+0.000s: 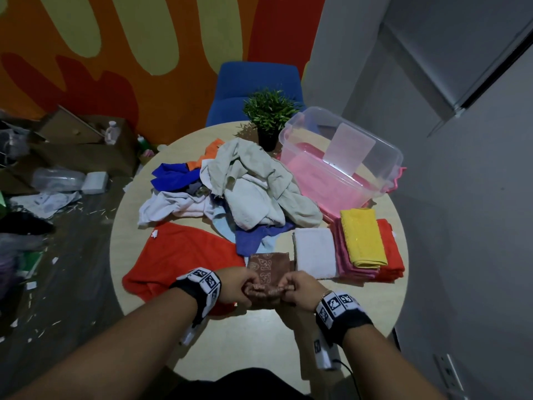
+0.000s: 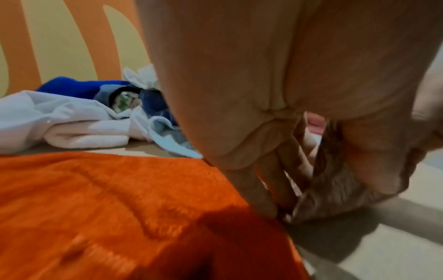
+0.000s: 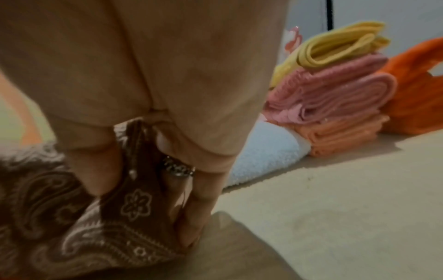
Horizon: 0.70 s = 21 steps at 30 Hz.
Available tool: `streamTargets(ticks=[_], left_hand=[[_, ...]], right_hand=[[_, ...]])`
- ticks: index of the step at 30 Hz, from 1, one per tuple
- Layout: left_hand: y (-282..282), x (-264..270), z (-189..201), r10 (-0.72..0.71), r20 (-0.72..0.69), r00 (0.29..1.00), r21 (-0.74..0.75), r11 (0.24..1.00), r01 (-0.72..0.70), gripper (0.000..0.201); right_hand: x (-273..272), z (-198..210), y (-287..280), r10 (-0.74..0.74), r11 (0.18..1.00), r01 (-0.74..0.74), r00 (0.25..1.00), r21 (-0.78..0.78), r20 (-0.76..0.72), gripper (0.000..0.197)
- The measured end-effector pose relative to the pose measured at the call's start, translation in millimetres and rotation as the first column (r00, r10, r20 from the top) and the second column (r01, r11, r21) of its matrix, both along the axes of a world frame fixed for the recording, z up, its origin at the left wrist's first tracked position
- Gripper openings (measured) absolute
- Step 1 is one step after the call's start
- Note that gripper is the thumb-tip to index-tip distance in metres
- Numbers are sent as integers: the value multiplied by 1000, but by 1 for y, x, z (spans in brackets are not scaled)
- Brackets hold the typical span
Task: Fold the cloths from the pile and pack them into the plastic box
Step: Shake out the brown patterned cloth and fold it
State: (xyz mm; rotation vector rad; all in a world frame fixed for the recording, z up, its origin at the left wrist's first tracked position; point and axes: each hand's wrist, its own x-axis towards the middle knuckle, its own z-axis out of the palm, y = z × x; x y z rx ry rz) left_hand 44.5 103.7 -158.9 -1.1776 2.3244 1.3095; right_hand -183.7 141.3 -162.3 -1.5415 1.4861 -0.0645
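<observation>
The brown patterned cloth [image 1: 266, 269] lies at the near edge of the tabletop [image 1: 259, 342], between the spread orange towel [image 1: 178, 255] toward the left edge and the folded white towel [image 1: 315, 252] on its right. It looks thin, light and limp, so it will likely sag and crumple wherever it is not held; the sensible places to take it are the two near corners, one per hand, keeping the hem taut so the fold lands square.

That is how it is held now. The left hand [image 1: 240, 287] and the right hand [image 1: 297, 288] sit close together, knuckles up, wrists bent down, each pinching the near hem between thumb and curled fingers [image 3: 191, 223]. The left wrist view shows the fingertips [image 2: 263, 199] pressed to the gathered edge at the tabletop.

The unfolded pile [image 1: 230, 186] sits mid-tabletop. The plastic box [image 1: 340, 163] stands toward the far right edge, with a folded stack [image 1: 366, 243] just in front of it.
</observation>
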Motion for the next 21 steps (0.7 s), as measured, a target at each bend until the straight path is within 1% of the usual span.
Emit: streamTargets(ticks=[2,5,7,8,10,12,14,16,18,19,21], left_hand=[[2,2,-8,55,-19,998,13,998,-55,24],[-1,0,-15,231,-52,972,-66,970,-234,20],[-5,-2,-20,345,-86,935,-59,935,-350,22],[-7,-4,-22,394,-98,914,-48,915,-400,24],[-11,-7,-28,467,-103,878,-48,879,-474,25],[-15,-10,-35,546,-73,835,-87,830,-550,22],[-16,-14,-39,636,-56,769,-132,759,-638,27],[-18,-17,-44,678,-64,732,-166,717,-678,41],[-19,-21,-46,679,-49,733,-160,719,-677,51],[-20,-23,-47,683,-42,730,-146,718,-680,51],[-22,-26,-50,691,-27,722,-63,720,-691,46]], right_hand=[[0,-4,-3,-101,994,102,994,-39,29,30],[0,-4,-11,-236,966,244,968,-86,89,25],[0,-3,-13,-270,958,277,959,-73,92,33],[-1,-3,-14,-266,960,270,962,-71,62,37],[-1,-4,-15,-269,959,265,962,-95,-32,36],[-1,-7,-15,-333,938,322,940,-129,-78,32],[-1,-9,-16,-388,915,367,914,-171,-119,28],[0,-9,-14,-347,929,310,920,-203,-185,25],[3,-6,-12,-212,966,156,934,-204,-289,20],[4,-6,-11,-124,981,65,935,-183,-333,21],[9,-8,-8,27,991,-71,939,-117,-343,27]])
